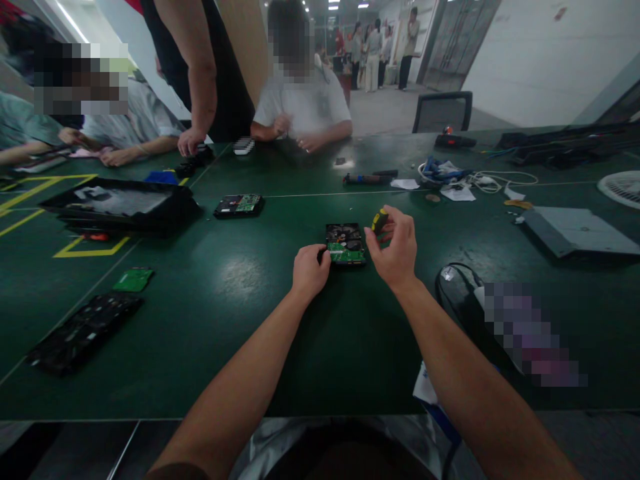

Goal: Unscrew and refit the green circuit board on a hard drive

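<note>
A hard drive (344, 235) with a green circuit board (345, 253) on its near half lies on the green table in front of me. My left hand (311, 270) is closed at the drive's left edge, thumb and fingers gripping its side. To the right of the drive, my right hand (395, 247) is raised a little and closed round a yellow and black screwdriver handle (380, 220). The screwdriver's shaft and tip cannot be made out. Further left on the table rests another hard drive (239, 205), its board facing up.
At left stand a black tray (125, 207), a loose green circuit board (133, 279) and a black drive assembly (83, 333). Right of me are a grey metal box (583, 230), a coiled black cable (450, 293) and tangled wires (445, 172). Several people sit or stand across the table.
</note>
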A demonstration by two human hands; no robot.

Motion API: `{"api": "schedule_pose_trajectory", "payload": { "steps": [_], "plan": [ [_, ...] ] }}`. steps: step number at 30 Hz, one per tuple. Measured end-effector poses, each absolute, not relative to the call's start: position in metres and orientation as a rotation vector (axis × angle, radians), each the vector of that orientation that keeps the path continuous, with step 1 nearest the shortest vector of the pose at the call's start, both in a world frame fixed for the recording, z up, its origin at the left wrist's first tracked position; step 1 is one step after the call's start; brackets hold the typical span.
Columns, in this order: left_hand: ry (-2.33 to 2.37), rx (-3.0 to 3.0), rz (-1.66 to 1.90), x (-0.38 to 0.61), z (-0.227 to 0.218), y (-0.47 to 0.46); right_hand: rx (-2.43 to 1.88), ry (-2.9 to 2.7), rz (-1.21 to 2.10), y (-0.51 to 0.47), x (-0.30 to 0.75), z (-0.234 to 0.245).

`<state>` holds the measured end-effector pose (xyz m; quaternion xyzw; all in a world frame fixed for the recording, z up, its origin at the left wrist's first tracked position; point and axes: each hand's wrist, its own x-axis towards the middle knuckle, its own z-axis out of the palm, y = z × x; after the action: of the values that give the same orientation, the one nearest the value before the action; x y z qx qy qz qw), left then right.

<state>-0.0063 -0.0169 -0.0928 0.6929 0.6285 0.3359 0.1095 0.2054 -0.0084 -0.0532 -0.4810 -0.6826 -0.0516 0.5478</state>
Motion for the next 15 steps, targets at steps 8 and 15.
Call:
{"api": "schedule_pose_trajectory", "payload": {
  "steps": [8, 15],
  "plan": [
    [1.849, 2.025, 0.978, -0.0057, -0.0899, -0.0182, -1.134, -1.637, -0.124, -0.0074, 0.2051, -0.0541],
    [1.843, 2.044, 0.994, -0.0055, -0.0903, -0.0186, -1.131, -1.644, -0.12, -0.0099, 0.2053, -0.0514]
  ]
}}
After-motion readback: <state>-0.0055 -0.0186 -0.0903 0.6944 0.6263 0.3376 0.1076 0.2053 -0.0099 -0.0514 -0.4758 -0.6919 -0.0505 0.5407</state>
